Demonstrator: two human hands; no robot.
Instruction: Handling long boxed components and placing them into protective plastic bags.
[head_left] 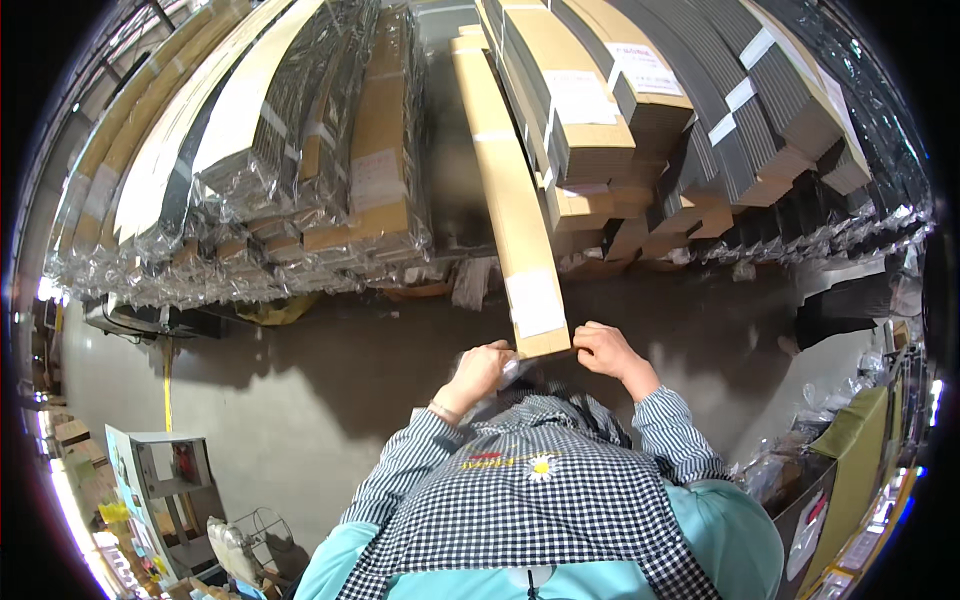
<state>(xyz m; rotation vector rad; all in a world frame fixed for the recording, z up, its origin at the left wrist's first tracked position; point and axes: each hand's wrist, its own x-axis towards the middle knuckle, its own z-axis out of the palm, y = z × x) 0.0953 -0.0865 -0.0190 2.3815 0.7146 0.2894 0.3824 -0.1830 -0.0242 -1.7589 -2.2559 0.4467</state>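
Observation:
A long bundle of flat brown cardboard (505, 205) juts out of the stacks toward me, its near end in front of my waist. White bands cross it, and a white paper label (537, 303) lies on top near that end. At the end's left corner my left hand (474, 382) is closed, with a whitish, shiny bit beside its fingertips that I cannot make out. My right hand (612, 356) is curled closed just off the right corner; whether anything is in its fingers is hidden.
Plastic-wrapped cardboard stacks (375, 190) rise at the left. Banded brown and dark bundles (590, 120) fill the right. A grey shelf unit (170, 470) and a wire-framed stool (250, 540) stand at lower left. A person's dark-clothed leg (845, 303) shows at far right, above a bin (810, 490).

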